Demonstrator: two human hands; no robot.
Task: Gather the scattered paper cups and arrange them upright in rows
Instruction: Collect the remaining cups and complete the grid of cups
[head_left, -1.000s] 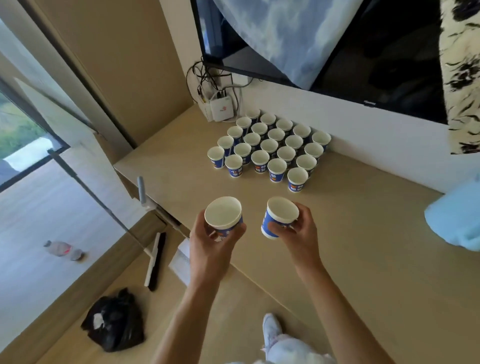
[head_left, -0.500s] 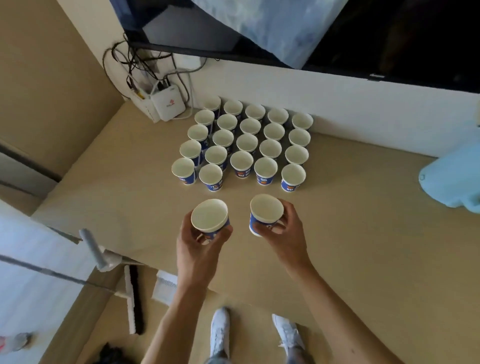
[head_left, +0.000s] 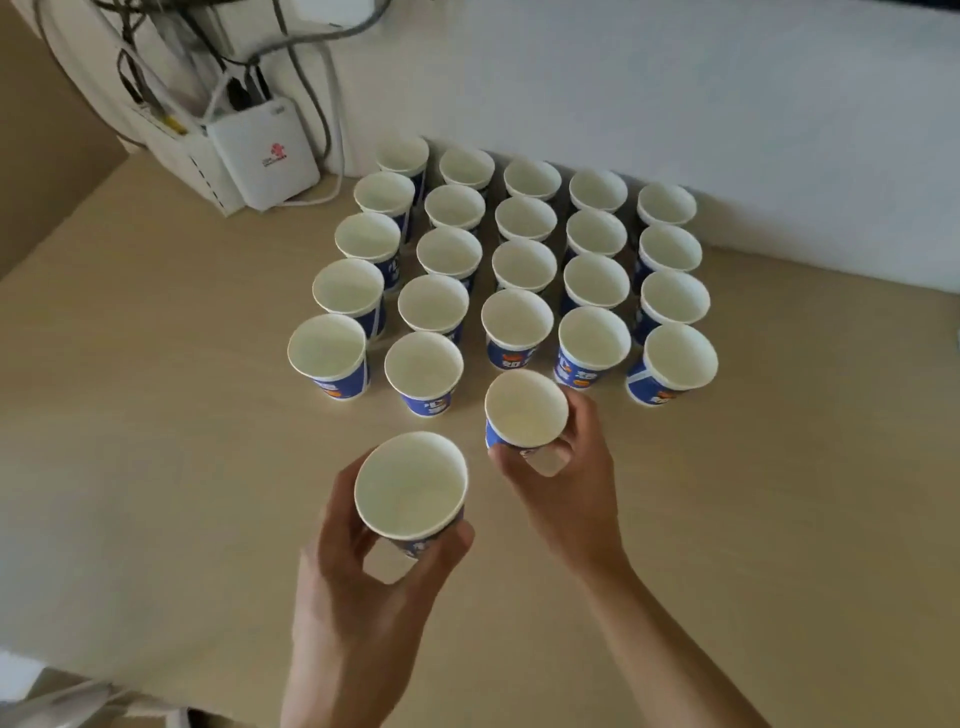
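Just before the rowed cups (head_left: 522, 265), left grip (head_left: 358, 613) clasps one upright cup (head_left: 410, 486), right grip (head_left: 571, 493) clasps another cup (head_left: 525, 409).

The white router box (head_left: 262, 150) carries a red knot-shaped logo with a line of small red print under it, too blurred to read. The paper cups (head_left: 575, 372) bear white characters and orange marks on blue bands, also illegible.

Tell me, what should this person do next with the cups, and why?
Probably lower the cup in the right hand upright onto the table just right of the front row's second cup. That row holds only two cups, the rows behind hold five, and this cup is held near the third spot.
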